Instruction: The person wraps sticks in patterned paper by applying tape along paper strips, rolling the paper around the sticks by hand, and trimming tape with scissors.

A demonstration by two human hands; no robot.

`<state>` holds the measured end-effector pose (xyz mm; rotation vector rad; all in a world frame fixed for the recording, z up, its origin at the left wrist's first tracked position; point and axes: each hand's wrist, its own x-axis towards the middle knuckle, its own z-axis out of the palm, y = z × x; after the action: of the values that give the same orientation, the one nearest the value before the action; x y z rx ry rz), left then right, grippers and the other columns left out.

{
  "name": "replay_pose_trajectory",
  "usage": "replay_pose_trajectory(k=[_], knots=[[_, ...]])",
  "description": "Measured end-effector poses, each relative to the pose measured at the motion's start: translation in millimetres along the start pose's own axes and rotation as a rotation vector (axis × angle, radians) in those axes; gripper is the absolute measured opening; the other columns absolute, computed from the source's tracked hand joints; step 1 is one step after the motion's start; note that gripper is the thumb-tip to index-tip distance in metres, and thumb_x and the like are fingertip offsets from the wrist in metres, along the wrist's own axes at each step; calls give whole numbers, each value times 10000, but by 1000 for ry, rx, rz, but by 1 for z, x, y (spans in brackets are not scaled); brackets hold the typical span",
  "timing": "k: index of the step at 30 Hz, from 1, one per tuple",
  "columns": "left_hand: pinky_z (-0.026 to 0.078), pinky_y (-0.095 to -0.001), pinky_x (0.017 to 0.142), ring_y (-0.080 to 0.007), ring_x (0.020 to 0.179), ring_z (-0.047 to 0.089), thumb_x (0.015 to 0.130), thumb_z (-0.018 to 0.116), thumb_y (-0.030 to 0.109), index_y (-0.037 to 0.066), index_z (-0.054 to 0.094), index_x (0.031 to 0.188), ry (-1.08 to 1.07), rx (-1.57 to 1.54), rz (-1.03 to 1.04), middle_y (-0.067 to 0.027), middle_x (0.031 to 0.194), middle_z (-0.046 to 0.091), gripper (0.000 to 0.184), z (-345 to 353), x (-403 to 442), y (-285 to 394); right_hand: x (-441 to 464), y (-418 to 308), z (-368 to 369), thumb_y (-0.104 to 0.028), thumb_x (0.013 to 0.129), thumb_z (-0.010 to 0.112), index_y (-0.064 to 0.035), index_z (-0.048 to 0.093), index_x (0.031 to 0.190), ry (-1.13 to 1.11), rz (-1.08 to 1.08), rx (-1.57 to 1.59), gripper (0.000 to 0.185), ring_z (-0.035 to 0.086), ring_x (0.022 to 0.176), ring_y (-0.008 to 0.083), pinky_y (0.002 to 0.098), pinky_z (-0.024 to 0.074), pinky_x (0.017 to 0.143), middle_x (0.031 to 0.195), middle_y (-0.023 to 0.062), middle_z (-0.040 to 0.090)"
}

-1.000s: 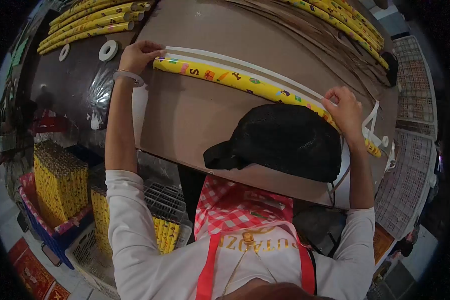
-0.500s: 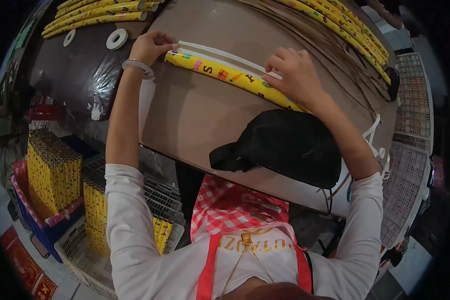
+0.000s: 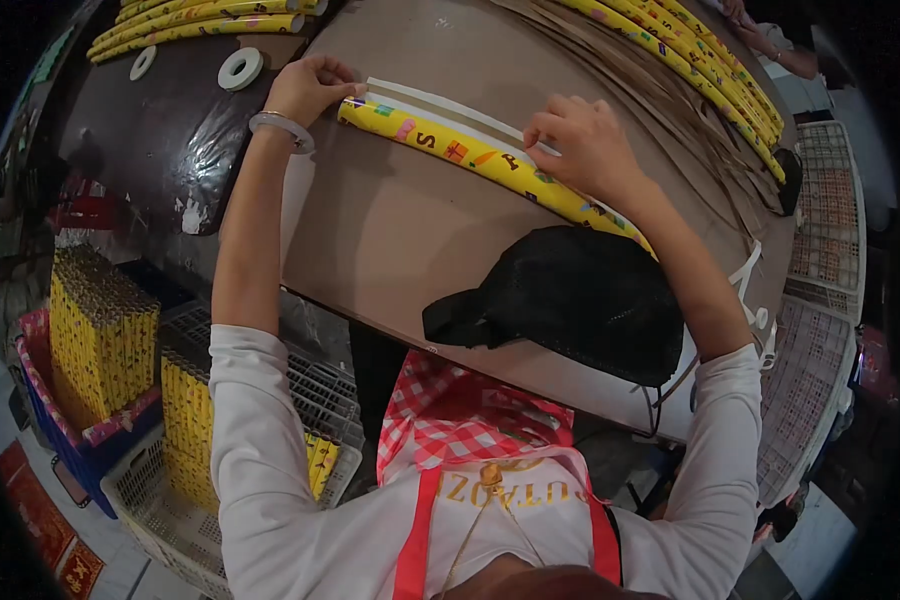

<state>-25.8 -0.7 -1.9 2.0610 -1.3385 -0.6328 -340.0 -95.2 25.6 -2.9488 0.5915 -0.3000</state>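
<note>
A roll of yellow printed wrapping paper [image 3: 440,148] lies slantwise on the brown tabletop. Along its far side runs a pale strip [image 3: 460,112] with a tan band down its middle. My left hand [image 3: 315,90] pinches the paper's edge at the left end of the roll, thumb and fingers together. Over the strip, farther right, my right hand [image 3: 585,148] has its thumb and forefinger closed at the paper's edge, the other fingers curled. What lies between those fingertips is too small to make out. A black cap-like cloth item [image 3: 565,300] rests nearer me, below the roll.
Finished-looking yellow tubes [image 3: 200,28] lie at the back left, with more [image 3: 690,70] at the back right beside brown paper strips [image 3: 660,120]. A white tape ring [image 3: 240,69] sits at left. Crates [image 3: 135,500] of yellow rolls stand below; white baskets [image 3: 830,210] stand right.
The view has shifted slightly. Both hands stay at the paper's edge, the right one a little closer to the left. More of another person's arm shows at the top right.
</note>
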Motion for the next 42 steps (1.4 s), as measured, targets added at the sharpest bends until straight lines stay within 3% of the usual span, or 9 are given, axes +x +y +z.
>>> replay_pose_trajectory(k=[6, 13, 18, 21, 30, 35, 40, 42], knots=[[460, -233, 641, -107, 659, 575, 657, 744, 251, 41, 649, 846, -12, -12, -4, -30, 701, 619, 298, 1, 3, -6, -2, 0, 1, -185, 715, 617, -141, 607, 739, -67, 144, 155, 51, 532, 694, 155, 303, 350, 675, 722, 3, 522], [459, -239, 634, -113, 656, 575, 654, 744, 252, 32, 647, 846, -5, 0, -10, -39, 701, 619, 308, 0, 2, -4, -7, 3, 6, -167, 717, 617, -131, 621, 750, -1, 104, 162, 49, 538, 666, 168, 299, 374, 642, 697, 12, 533], [461, -246, 643, -123, 655, 576, 646, 749, 256, 28, 648, 848, -6, -90, -7, -47, 696, 618, 321, 2, 4, -10, -17, 12, -10, -213, 717, 622, -113, 638, 766, -218, 340, 321, 113, 558, 720, 202, 332, 406, 674, 734, 45, 552], [458, -223, 656, -93, 687, 568, 704, 720, 186, 8, 624, 879, -28, 21, -22, -33, 740, 625, 268, -1, 1, -1, -31, 19, -14, -212, 712, 636, -100, 649, 777, -191, 329, 352, 130, 564, 711, 198, 328, 427, 651, 742, 60, 562], [463, -237, 657, -109, 697, 582, 684, 733, 202, 13, 634, 874, -57, -16, -20, -49, 757, 630, 285, -3, 5, -5, -73, 35, -29, -179, 690, 656, -68, 650, 779, -228, 472, 409, 143, 577, 714, 189, 312, 443, 648, 720, 81, 575], [464, -231, 629, -101, 661, 570, 675, 742, 186, 14, 635, 872, -106, -214, -68, -24, 735, 622, 283, -1, 14, -18, -109, 44, -39, -183, 690, 649, -78, 650, 773, -196, 514, 372, 134, 578, 731, 202, 318, 442, 654, 736, 78, 575], [461, -228, 661, -107, 706, 577, 678, 737, 203, 20, 638, 884, -82, -76, -37, -37, 781, 633, 293, -5, 14, -16, -154, 46, -62, -189, 708, 615, -97, 636, 743, -165, 533, 90, 101, 571, 715, 212, 352, 435, 641, 738, 52, 572], [463, -230, 681, -117, 739, 590, 685, 731, 212, 20, 638, 893, -107, -14, -43, -42, 801, 637, 298, -8, 13, -9, -179, 32, -79, -125, 704, 628, -47, 603, 761, 47, 633, 143, 99, 530, 667, 186, 297, 424, 609, 741, 63, 545]])
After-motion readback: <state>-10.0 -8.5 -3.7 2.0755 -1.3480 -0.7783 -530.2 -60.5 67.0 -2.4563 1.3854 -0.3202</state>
